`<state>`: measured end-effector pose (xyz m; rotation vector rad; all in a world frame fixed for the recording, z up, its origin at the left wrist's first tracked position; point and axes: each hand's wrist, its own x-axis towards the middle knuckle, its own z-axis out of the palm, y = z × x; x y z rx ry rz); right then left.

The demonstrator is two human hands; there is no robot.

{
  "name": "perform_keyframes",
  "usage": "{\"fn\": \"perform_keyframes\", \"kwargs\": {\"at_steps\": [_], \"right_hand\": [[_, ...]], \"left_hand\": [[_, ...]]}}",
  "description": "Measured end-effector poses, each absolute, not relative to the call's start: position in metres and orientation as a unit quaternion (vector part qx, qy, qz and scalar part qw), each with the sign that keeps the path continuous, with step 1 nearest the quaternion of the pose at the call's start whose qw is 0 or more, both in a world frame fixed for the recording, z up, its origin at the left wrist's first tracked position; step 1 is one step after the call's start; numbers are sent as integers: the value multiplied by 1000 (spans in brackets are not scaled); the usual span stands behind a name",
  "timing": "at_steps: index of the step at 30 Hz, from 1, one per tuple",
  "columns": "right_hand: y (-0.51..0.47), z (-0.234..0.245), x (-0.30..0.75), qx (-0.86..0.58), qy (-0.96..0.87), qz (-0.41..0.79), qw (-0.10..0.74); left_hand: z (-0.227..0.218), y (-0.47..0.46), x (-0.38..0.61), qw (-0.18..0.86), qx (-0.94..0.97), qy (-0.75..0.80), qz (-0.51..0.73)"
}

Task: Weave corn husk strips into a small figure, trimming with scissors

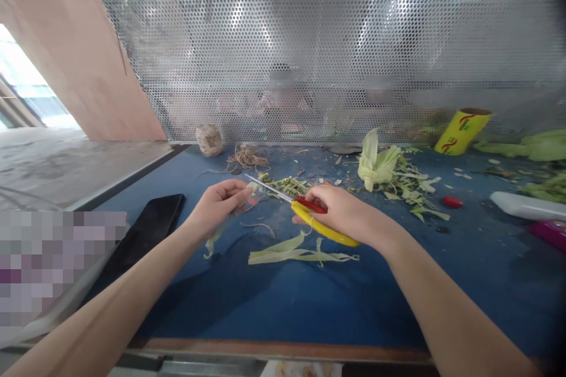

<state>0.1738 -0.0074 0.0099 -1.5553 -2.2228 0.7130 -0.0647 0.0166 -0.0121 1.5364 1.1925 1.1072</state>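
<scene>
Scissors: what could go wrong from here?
Nick: the scissors have their tips close beside the left hand, so a slip might cut it.
Mix-up: green scraps lie right by the blades, so fresh trimmings could get lost among them.

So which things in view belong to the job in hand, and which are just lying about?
Seemingly part of the job:
scissors, in the right hand
pale piece, pinched in the left hand
green bits, just beyond the blades
leafy bunch

Probably just lying about:
black phone
yellow roll
red object
tangled strings
</scene>
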Motion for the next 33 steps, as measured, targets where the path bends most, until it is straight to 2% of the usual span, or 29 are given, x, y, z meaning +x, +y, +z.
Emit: {"fn": "perform_keyframes", "kwargs": {"at_steps": [3,10,13,17,24,33], "right_hand": [[-3,8,177,-561,-777,249,137],[10,-7,176,-578,-806,129,3],[14,-9,176,-566,-817,106,-29],[22,-3,161,-538,-840,67,-27],[59,0,84,-426,-901,-73,44],[85,-28,56,-334,-925,-181,26]], "left_hand": [[-9,16,-63,420,602,508,451],[-9,25,-73,326,573,580,478],[-11,28,-78,269,574,590,500],[-18,32,-81,217,594,596,495],[-23,40,-86,186,607,607,479],[-24,43,-84,178,622,604,466]]}}
